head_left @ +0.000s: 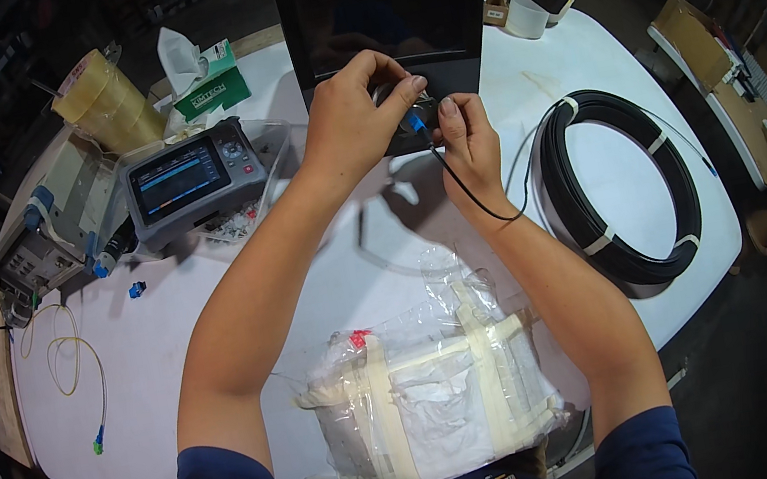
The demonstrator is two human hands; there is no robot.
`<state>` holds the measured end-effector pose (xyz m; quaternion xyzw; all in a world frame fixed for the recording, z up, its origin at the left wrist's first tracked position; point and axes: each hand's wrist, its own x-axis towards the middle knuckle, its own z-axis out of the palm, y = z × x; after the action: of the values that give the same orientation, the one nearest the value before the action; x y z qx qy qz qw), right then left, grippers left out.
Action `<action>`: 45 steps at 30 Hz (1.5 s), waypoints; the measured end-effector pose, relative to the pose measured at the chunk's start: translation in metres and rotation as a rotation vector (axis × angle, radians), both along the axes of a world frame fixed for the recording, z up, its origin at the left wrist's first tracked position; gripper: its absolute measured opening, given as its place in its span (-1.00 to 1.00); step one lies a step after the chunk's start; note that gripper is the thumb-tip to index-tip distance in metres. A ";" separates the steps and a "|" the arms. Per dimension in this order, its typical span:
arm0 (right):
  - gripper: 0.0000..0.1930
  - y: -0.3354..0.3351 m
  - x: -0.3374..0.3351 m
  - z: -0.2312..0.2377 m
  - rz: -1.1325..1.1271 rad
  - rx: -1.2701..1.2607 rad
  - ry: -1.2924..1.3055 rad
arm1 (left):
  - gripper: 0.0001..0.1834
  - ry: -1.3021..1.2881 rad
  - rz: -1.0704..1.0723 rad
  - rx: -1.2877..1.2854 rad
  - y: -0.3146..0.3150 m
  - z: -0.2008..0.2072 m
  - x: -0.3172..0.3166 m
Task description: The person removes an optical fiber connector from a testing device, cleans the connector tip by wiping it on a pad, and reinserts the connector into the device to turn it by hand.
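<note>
In front of the dark screen [384, 1], my two hands are raised close together. A blue cable connector [416, 121] with a black cable [461, 182] sits between them. My left hand [357, 110] is closed in a pinch just above the connector; what its fingertips hold is too small to make out. My right hand [470, 139] is closed beside the connector, thumb against the fingers, at a small dark piece I cannot name. The cable loops down over my right wrist toward a coil of black cable [565, 199] on the right.
A plastic-wrapped, taped package [436, 403] lies near me. At left are a handheld tester [181, 180] on a clear bin, a grey instrument [55, 218], tape rolls [109, 103], a tissue box [212, 80], a small blue adapter [138, 290] and a thin yellow cable [76, 342].
</note>
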<state>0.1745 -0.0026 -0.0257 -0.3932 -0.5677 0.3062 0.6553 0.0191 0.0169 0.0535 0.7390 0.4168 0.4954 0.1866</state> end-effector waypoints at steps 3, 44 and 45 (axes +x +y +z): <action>-0.70 0.002 0.000 -0.004 -0.003 -0.015 -0.007 | -0.76 0.028 -0.027 -0.141 0.002 0.000 -0.004; -0.68 0.007 -0.002 -0.006 -0.057 0.084 -0.011 | -0.65 -0.058 -0.009 0.070 0.004 -0.008 0.002; -0.67 0.007 -0.002 -0.006 -0.046 0.059 -0.010 | -0.65 -0.058 -0.009 0.070 0.004 -0.008 0.001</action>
<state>0.1721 0.0040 -0.0315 -0.3884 -0.5703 0.2723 0.6706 0.0197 0.0208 0.0458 0.7322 0.3905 0.5299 0.1747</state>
